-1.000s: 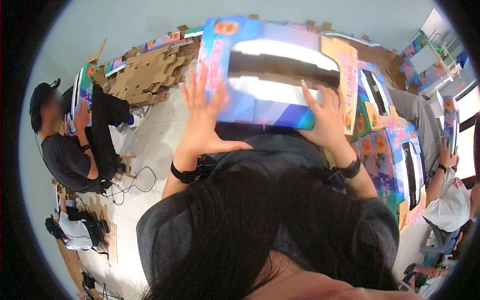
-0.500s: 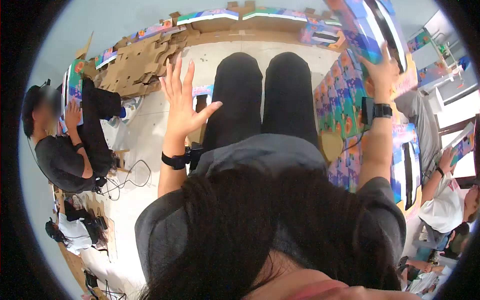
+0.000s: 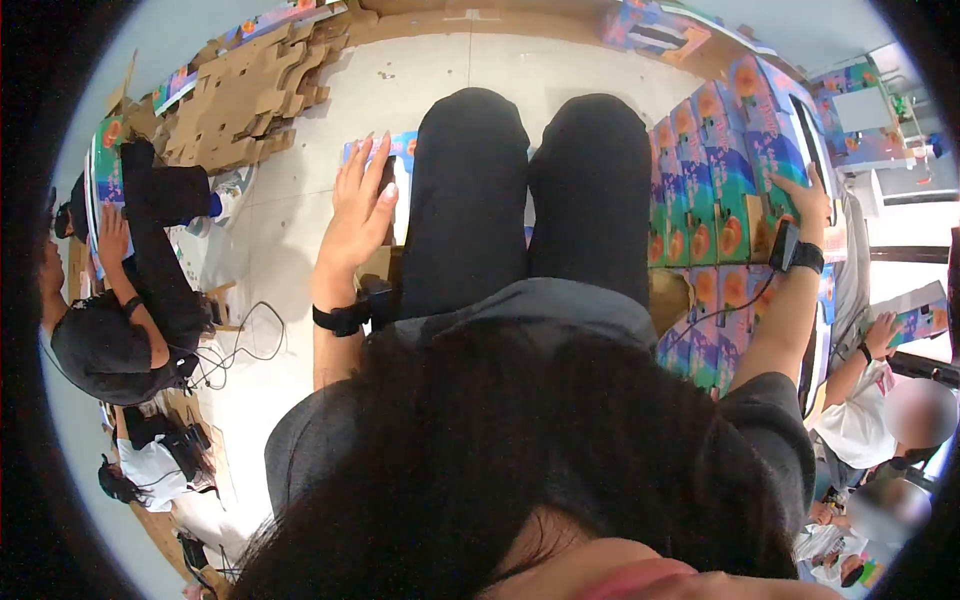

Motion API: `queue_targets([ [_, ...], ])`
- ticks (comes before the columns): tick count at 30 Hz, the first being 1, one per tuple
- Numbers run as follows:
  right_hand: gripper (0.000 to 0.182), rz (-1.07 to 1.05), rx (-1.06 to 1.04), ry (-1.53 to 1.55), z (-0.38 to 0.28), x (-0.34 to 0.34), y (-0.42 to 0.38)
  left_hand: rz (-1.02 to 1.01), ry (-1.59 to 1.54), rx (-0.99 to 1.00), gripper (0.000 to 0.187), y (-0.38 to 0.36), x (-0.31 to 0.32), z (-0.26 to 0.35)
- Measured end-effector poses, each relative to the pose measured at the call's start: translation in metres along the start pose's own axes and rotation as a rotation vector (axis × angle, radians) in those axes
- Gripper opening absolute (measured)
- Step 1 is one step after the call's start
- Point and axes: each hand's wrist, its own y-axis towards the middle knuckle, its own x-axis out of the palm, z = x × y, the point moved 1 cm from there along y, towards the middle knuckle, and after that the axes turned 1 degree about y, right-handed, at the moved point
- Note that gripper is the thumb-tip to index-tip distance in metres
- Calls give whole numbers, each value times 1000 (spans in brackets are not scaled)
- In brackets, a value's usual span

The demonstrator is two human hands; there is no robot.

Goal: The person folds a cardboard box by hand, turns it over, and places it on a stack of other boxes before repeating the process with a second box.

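My right hand (image 3: 808,205) is at the outer end of a row of upright printed cardboard boxes (image 3: 700,175). It grips the end printed box (image 3: 760,110), the thumb lying across its patterned face and the fingers over its side. The box stands upright against its neighbours. To the left of my legs, my left hand (image 3: 355,210) hovers empty, fingers stretched out. Just behind its fingertips shows another printed box (image 3: 405,150) on the floor, partly hidden by my left leg.
Flattened brown cardboard (image 3: 240,100) is piled at the far left. A person (image 3: 110,320) sits on the left with a printed box, and another person (image 3: 860,415) handles one at the right. A black cable (image 3: 265,340) loops over the floor.
My right hand has brought the printed box down from the air into the row's end. My left hand has lowered slightly, fingers less spread. The view has shifted a little.
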Motion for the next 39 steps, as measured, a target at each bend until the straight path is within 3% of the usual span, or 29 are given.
queue_targets([
  [14,124,-58,27,-2,-20,29,-25,25,-94,-155,57,-32,3,-9],
  [17,122,-65,52,-48,-24,34,-22,9,-165,-304,61,-37,0,-11],
  [20,119,-12,15,-179,-26,36,-23,-169,-327,-539,66,-41,-11,-19],
  [22,116,163,-32,-241,-26,50,-18,-188,-291,-659,77,-50,-16,-27],
  [24,108,354,-228,-395,-43,55,-38,-273,-225,-793,81,-54,-22,-44],
  [25,102,404,-310,-329,-55,57,-50,-299,-289,-769,88,-61,-16,-68],
  [26,99,493,-429,-271,-60,68,-53,-281,-161,-797,89,-73,-7,-88],
  [29,97,399,-706,-138,-96,91,-68,-291,128,-893,93,-102,17,-138],
  [33,74,411,-1115,-50,-144,129,-94,-477,24,-1001,87,-107,41,-164],
  [36,73,226,-1243,-57,-147,158,-110,-518,-167,-959,83,-116,85,-194],
  [39,71,45,-1266,-71,-148,181,-117,-513,-278,-918,67,-121,126,-211],
])
